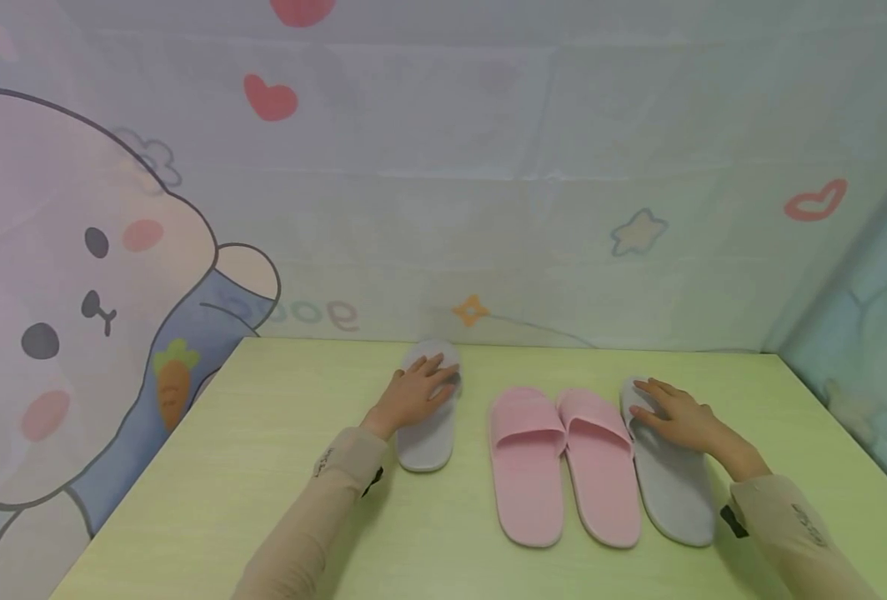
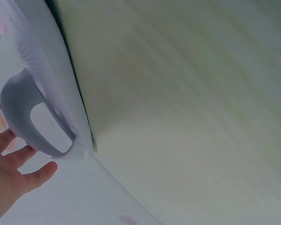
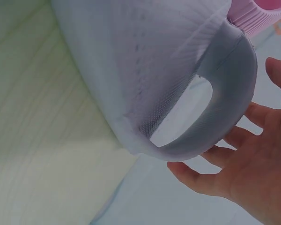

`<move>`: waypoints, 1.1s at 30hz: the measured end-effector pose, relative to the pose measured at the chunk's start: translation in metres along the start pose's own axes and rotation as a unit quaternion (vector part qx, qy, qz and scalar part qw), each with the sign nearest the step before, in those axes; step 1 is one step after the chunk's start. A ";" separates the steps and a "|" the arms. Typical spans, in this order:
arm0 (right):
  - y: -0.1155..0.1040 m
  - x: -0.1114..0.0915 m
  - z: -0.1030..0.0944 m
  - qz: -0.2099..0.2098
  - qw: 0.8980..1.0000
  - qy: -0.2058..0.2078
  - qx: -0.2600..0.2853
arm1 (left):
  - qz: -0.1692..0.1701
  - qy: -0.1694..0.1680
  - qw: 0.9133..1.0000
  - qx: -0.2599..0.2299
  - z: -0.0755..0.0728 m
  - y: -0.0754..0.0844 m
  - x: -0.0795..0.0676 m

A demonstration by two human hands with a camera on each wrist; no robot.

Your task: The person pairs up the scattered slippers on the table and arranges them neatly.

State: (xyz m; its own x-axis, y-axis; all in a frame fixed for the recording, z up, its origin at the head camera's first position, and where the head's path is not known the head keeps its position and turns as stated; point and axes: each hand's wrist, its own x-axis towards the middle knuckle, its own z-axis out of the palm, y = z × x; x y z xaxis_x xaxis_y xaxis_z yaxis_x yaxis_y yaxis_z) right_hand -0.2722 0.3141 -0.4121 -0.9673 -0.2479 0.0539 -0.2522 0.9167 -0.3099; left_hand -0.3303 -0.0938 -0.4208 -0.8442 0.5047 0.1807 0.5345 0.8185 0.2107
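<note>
Four slippers lie on a yellow-green table (image 1: 263, 433), two grey and two pink. The left hand (image 1: 413, 396) is over the left grey slipper (image 1: 425, 446), up by its strap (image 2: 21, 110). The right hand (image 1: 679, 417) is over the right grey slipper (image 1: 676, 492), also up at the toe end. Each grip is spread, with the fingers apart. From the wrists, the fingertips look right up against the edges of the straps, but I can't tell how hard they touch. Neither hand looks to be pinching anything.

I think the step in hand is getting hold of the two grey slippers. My guess is that the next move calls for the fingers to curl round each strap, with care not to bump the pink ones.

The left grey slipper is off by itself. Its long way runs nearly straight away from the person, toe at the far side of the table, heel near. The right grey slipper slants: toe far and to the left, heel near and to the right. It is just beside the right pink slipper (image 1: 608, 508). That one and the left pink slipper (image 1: 531, 504) touch near their straps, toes pointing away too.
</note>
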 end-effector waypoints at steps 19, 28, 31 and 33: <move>0.005 0.001 0.001 0.003 1.000 -0.006 -0.011 | 0.016 0.007 0.999 0.028 -0.006 0.000 -0.020; 0.010 -0.003 0.004 0.003 1.000 -0.005 -0.010 | 0.030 0.016 0.999 0.033 -0.006 -0.002 -0.035; 0.011 -0.004 0.004 0.003 1.000 -0.004 -0.008 | 0.043 0.026 0.999 0.019 -0.007 -0.002 -0.040; 0.012 -0.004 0.005 0.003 1.000 -0.003 -0.008 | 0.059 0.039 0.997 0.024 -0.005 -0.005 -0.042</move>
State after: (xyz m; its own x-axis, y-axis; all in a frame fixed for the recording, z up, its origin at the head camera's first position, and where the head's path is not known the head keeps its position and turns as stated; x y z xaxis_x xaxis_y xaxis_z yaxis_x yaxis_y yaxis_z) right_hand -0.2709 0.3251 -0.4207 -0.9686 -0.2441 0.0460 -0.2466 0.9228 -0.2959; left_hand -0.2972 -0.1204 -0.4248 -0.7693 0.5762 0.2761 0.6249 0.7685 0.1374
